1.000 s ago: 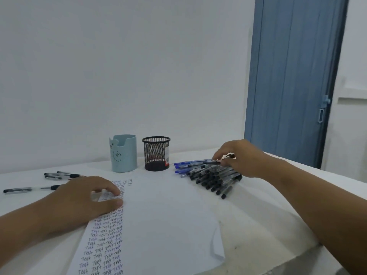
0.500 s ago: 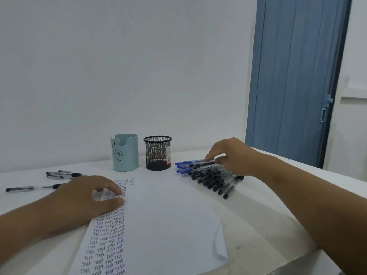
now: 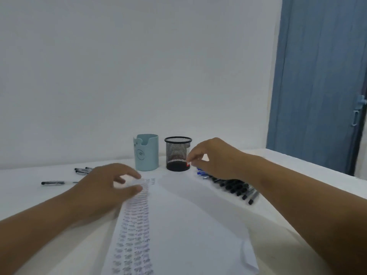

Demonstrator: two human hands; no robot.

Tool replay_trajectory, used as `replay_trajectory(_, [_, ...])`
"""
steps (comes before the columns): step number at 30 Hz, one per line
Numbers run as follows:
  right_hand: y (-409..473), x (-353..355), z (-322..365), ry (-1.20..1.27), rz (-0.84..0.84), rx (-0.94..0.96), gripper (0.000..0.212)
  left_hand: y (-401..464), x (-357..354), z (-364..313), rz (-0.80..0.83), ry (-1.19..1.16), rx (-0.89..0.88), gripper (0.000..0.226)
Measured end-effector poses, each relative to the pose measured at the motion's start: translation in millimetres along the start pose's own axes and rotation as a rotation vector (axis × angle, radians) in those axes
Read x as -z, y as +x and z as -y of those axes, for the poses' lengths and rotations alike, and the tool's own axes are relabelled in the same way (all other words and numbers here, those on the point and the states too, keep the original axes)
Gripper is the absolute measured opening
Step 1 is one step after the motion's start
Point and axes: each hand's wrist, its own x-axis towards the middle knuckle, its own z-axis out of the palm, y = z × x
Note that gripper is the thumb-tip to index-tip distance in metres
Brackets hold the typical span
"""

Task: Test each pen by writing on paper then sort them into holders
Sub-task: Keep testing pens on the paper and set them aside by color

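Observation:
My left hand (image 3: 103, 189) rests on the left edge of a white sheet of paper (image 3: 188, 225), fingers spread. Columns of small handwritten words run down the sheet's left side. My right hand (image 3: 214, 157) hovers over the near end of a pile of black and blue pens (image 3: 232, 185), its fingers curled downward. No pen shows between those fingers, and the image is blurred. A light blue holder (image 3: 147, 153) and a black mesh holder (image 3: 177, 153) stand side by side behind the paper.
A few black pens lie apart at the left: one alone (image 3: 52, 183) and a small group (image 3: 82, 170). The white table (image 3: 288, 161) meets a white wall at the back. A blue door (image 3: 317, 76) stands at the right. The paper's near right corner curls up.
My right hand has lifted off the pen pile and moved left toward the black mesh holder. The view has shifted to the right. My left hand stays on the paper.

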Motion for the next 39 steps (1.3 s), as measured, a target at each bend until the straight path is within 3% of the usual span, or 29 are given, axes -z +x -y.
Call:
replay_trajectory(3, [22.9,-27.2,31.4,0.008,0.089,0.083,0.019,9.1,14.4,10.7,-0.117,-0.012,0.016,0.009])
replay_trajectory(5, [38.5,-47.9,47.1,0.026,0.143,0.124,0.018,12.2,28.2,28.5,-0.136,0.027,0.023,0.016])
replay_trajectory(12, [76.8,-78.8,73.7,-0.040,0.348,0.144,0.015,13.8,69.2,89.5,0.130,0.291,0.254,0.047])
replay_trajectory(16, [87.1,-81.3,72.9,-0.040,0.338,0.153,0.012,18.6,65.0,104.4,0.065,0.370,0.191,0.027])
replay_trajectory(19, [85.1,-98.5,67.2,-0.046,0.207,0.196,0.012,22.2,57.5,106.5,0.016,0.439,0.139,0.013])
replay_trajectory(21, [79.8,-111.5,60.8,0.001,0.095,0.211,0.012,22.8,54.2,105.0,-0.003,0.442,0.116,0.010])
replay_trajectory(24, [75.1,-114.3,55.4,0.104,0.079,0.182,0.010,25.1,52.5,103.9,-0.044,0.451,0.078,0.014])
replay_trajectory(28, [73.3,-113.8,53.5,0.113,0.072,0.216,0.009,28.6,51.6,79.6,-0.390,0.198,-0.049,0.019])
replay_trajectory(32, [68.8,-112.5,55.0,0.250,-0.008,0.165,0.014,26.3,51.0,36.7,-0.654,-0.516,0.083,0.004])
replay_trajectory(34, [66.2,-108.3,61.8,0.617,-0.015,-0.001,0.022,23.4,48.7,19.0,-0.648,-0.912,0.151,0.003])
replay_trajectory(36, [65.9,-101.1,71.7,1.053,0.077,-0.192,0.037,18.5,42.2,8.8,-0.555,-1.125,0.193,0.006])
replay_trajectory(39, [69.1,-87.7,79.1,1.482,0.149,-0.347,0.061,13.8,26.2,8.9,-0.381,-1.029,0.243,0.004])
